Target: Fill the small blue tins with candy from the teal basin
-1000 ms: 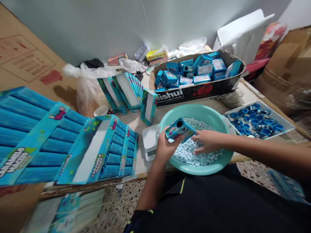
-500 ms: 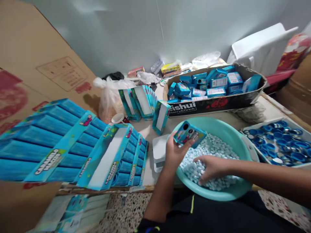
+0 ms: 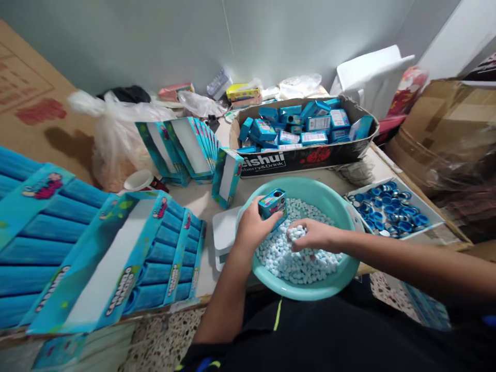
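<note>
Moved: my right hand (image 3: 320, 235) came up out of the candy pile, and the box in my left hand now stands more upright.

Left hand (image 3: 252, 227): my fingers are closed around the box and hold it.

Right hand: my fingers are pinched shut on a small bunch of candies, just over the pile.

Little blue box (image 3: 272, 205): it is up and to the left of my right fingers, just beside them. My left hand is the nearer one, since it holds the box.

Box's long side: it runs from the end with the round hole, at the top, down toward the pile, with a small lean.

Pale blue candies (image 3: 287, 263): there are lots of them, lying in a heap in the bowl.

Green bowl (image 3: 306, 292): it sits under both my hands.

Beside the bowl: a white scale (image 3: 223, 232) is on the left, and a tray of blue caps (image 3: 391, 212) is on the right.

Left side: big blue candy display boxes (image 3: 116, 263) lie open.

Far back: a cardboard carton (image 3: 298, 160) is full of small blue boxes (image 3: 290, 126), and a plastic bag (image 3: 116, 144) stands by the wall.
</note>
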### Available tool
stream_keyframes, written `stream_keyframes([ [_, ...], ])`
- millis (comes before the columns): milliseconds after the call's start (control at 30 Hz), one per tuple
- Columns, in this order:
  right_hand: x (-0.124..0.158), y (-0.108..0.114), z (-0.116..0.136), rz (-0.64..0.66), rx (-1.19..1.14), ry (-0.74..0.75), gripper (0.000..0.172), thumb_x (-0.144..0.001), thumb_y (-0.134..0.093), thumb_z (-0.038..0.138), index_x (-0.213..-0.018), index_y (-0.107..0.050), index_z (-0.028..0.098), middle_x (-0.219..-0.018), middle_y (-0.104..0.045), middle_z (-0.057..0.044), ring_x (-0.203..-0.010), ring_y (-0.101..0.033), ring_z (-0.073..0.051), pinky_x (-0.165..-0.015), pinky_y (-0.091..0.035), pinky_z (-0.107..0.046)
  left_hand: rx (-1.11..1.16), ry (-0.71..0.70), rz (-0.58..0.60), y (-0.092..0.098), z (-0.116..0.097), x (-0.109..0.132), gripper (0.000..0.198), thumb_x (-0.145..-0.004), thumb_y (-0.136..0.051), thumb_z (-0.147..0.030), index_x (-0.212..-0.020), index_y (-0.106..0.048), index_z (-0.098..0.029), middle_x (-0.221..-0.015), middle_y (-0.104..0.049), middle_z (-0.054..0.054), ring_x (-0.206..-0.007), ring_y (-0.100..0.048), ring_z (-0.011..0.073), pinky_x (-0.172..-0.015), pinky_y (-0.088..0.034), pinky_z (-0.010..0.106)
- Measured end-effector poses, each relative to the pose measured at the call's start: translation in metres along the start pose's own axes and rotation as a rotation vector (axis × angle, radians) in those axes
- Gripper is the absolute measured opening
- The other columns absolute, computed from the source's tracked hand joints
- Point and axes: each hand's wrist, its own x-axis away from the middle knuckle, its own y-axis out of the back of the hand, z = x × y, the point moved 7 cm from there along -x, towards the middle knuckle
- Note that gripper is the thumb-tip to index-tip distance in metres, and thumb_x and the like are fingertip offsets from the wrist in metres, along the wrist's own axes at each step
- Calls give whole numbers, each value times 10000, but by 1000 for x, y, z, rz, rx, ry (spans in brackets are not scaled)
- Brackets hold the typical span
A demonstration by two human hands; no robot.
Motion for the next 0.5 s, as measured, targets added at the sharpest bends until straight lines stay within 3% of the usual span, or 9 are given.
stream_keyframes([
  [133,15,1,9,-133,-244,99,327,-609,-848,323,-846,-657,203,-666,-608,37,-543,-609,-159,-420,-443,-237,-115,3,97,-4,-11,4,451,-794,-830,-351,-1197,-676,-220,-1145,-772,90,-1085,-726,310,-973,-560,443],
  [233,13,4,27,-213,-275,278,360,-610,-903,338,-849,-672,198,-680,-630,17,-581,-628,-174,-465,-497,-263,-131,-29,143,-6,-18,7,373,-767,-814,-266,-1118,-702,-205,-1125,-772,76,-1067,-719,285,-963,-549,399],
  [367,7,19,51,-386,-317,531,364,-606,-935,336,-851,-697,209,-746,-668,7,-643,-627,-168,-553,-520,-273,-98,0,190,-7,-17,13,313,-726,-818,-255,-1016,-713,-201,-990,-768,32,-938,-715,245,-801,-522,317],
  [500,-5,33,59,-487,-288,663,352,-621,-942,312,-875,-714,231,-791,-683,17,-691,-639,-171,-635,-536,-284,-67,-3,234,-10,-16,16,288,-712,-831,-292,-952,-697,-207,-924,-745,1,-866,-688,213,-712,-465,276],
])
